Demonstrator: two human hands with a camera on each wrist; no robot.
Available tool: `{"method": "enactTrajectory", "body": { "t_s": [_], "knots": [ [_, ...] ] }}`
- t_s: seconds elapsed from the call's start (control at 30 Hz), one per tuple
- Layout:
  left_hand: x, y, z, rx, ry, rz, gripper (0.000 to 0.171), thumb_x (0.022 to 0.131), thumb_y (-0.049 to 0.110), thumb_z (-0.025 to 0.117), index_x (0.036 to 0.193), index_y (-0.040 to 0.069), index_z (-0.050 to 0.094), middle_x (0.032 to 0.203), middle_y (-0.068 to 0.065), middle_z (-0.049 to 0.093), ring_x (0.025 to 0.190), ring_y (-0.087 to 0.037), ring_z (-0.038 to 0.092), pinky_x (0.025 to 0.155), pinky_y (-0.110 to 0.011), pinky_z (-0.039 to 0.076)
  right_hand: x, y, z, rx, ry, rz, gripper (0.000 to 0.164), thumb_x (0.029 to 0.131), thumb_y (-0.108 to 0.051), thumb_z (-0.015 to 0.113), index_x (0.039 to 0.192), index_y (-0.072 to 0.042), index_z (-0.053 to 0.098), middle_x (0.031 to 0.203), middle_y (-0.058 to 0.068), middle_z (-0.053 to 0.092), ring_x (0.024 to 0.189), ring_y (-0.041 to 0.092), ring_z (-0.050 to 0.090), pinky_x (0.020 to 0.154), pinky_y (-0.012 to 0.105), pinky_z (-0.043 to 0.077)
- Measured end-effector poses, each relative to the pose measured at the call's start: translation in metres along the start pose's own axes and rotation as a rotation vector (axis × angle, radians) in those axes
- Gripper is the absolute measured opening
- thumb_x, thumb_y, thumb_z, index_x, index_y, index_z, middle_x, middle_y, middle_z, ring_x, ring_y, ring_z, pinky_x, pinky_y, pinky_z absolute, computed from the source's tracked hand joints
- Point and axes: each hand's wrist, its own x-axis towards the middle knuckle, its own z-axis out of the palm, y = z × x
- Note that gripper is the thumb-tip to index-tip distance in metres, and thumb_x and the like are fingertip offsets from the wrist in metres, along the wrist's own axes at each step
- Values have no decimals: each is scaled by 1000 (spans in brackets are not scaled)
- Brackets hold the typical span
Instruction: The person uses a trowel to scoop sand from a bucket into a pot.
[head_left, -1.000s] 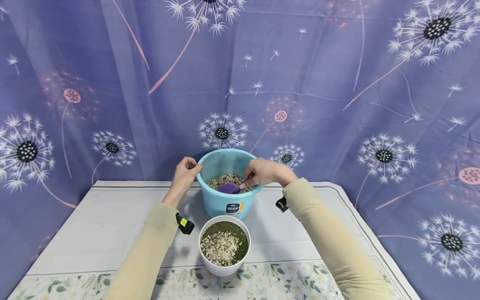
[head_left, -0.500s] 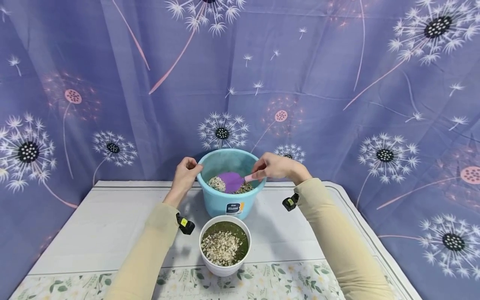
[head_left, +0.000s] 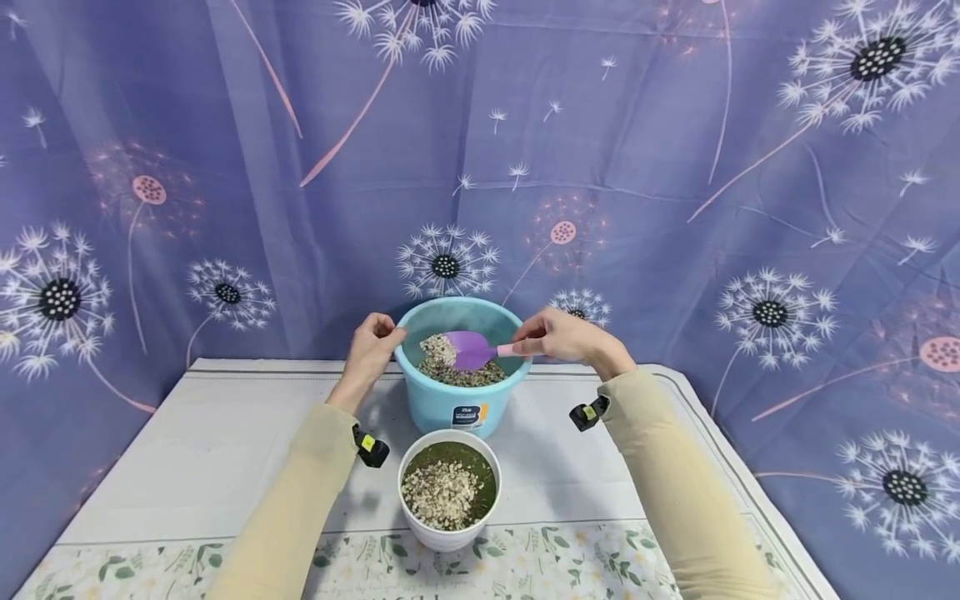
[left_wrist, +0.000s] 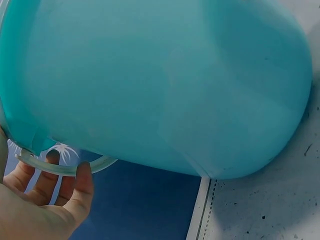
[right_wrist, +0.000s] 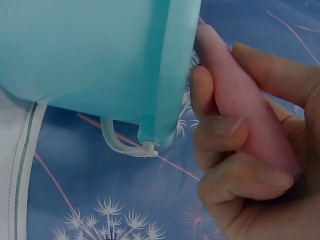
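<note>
Your right hand (head_left: 564, 337) has the scoop (head_left: 471, 350) by its pink handle, fingers wrapped round it, thumb along the opposite side. Purple blade sticks out left of that hand, inside the bucket (head_left: 423, 408) mouth. Pale grit (head_left: 438, 349) sits heaped on the blade end farthest from your right hand. Blade looks raised over the mix (head_left: 461, 377) in the bucket; can't tell the gap.

Your left hand (head_left: 367, 346) holds the bucket on its side: thumb at the rim, fingers curled at the loop (left_wrist: 107, 162) just under it. Second loop (right_wrist: 115, 142) hangs off the bucket near your right hand, not touching it. Bucket stands upright between your two hands; its label (head_left: 467, 416) faces you.

White pot (head_left: 442, 542) is upright in front of the bucket, nearer you than either hand, between your forearms. Inside: pale flakes (head_left: 441, 498) over a green layer (head_left: 487, 482). Both containers are on the bench (head_left: 247, 442), below your hands. Purple dandelion curtain (head_left: 510, 108) behind both hands.
</note>
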Motion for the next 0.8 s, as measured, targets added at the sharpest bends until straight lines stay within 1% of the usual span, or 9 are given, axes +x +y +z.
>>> {"method": "enactTrajectory", "body": {
  "t_s": [0.13, 0.23, 0.37, 0.47, 0.53, 0.6, 0.67, 0.77, 0.8],
  "knots": [
    [0, 1, 0, 5, -11, 0, 20, 90, 18, 63, 101, 6, 50, 94, -9, 51, 84, -23, 47, 68, -31, 42, -6, 3, 1, 81, 36, 12, 19, 94, -21, 67, 105, -8, 74, 80, 11, 68, 49, 8, 36, 46, 21, 34],
    [-1, 2, -1, 21, -15, 0, 21, 91, 19, 63, 102, 6, 50, 96, -10, 51, 85, -23, 48, 69, -31, 43, -10, 3, 1, 129, 43, 5, 20, 94, -14, 65, 108, -3, 72, 82, 12, 69, 48, 7, 36, 44, 19, 33],
    [-3, 5, -3, 63, -24, 0, 22, 93, 22, 62, 103, 7, 49, 98, -10, 52, 86, -23, 49, 70, -32, 43, -16, 0, 0, 134, 56, -8, 20, 94, -15, 66, 107, -3, 72, 81, 12, 67, 48, 8, 36, 43, 19, 32],
    [-6, 9, -5, 94, -40, 2, 26, 96, 28, 61, 105, 7, 49, 101, -10, 52, 90, -25, 50, 73, -33, 43, -23, -4, 0, 128, 70, -12, 19, 93, -20, 68, 104, -5, 74, 85, 13, 66, 50, 9, 36, 44, 21, 33],
    [-9, 11, -7, 129, -49, 7, 29, 98, 33, 58, 108, 7, 50, 104, -11, 53, 93, -26, 50, 76, -35, 44, -28, -7, 1, 126, 76, -8, 20, 92, -26, 70, 101, -9, 76, 86, 12, 67, 50, 10, 36, 45, 21, 33],
    [-14, 13, -10, 148, -46, 17, 33, 100, 36, 55, 112, 6, 50, 108, -12, 53, 98, -27, 49, 80, -37, 43, -34, -11, 2, 125, 77, -10, 20, 91, -30, 71, 98, -12, 77, 81, 9, 65, 50, 11, 35, 44, 22, 31],
    [-20, 14, -14, 163, -40, 32, 35, 102, 38, 51, 115, 6, 51, 112, -13, 52, 101, -27, 48, 83, -39, 42, -39, -14, 4, 117, 76, -20, 20, 92, -29, 70, 97, -12, 77, 74, 8, 63, 49, 10, 33, 44, 22, 29],
    [-30, 13, -20, 163, -37, 62, 37, 103, 37, 48, 118, 3, 51, 113, -14, 52, 103, -27, 48, 84, -39, 42, -47, -17, 7, 106, 66, -49, 20, 94, -24, 68, 99, -7, 76, 71, 8, 60, 48, 10, 31, 44, 22, 27],
    [-33, 12, -23, 164, -43, 69, 38, 103, 37, 48, 118, 3, 51, 114, -14, 52, 103, -27, 48, 85, -39, 42, -50, -18, 8, 101, 64, -57, 20, 94, -23, 67, 100, -6, 76, 72, 8, 61, 48, 10, 31, 44, 22, 27]
  ]
}}
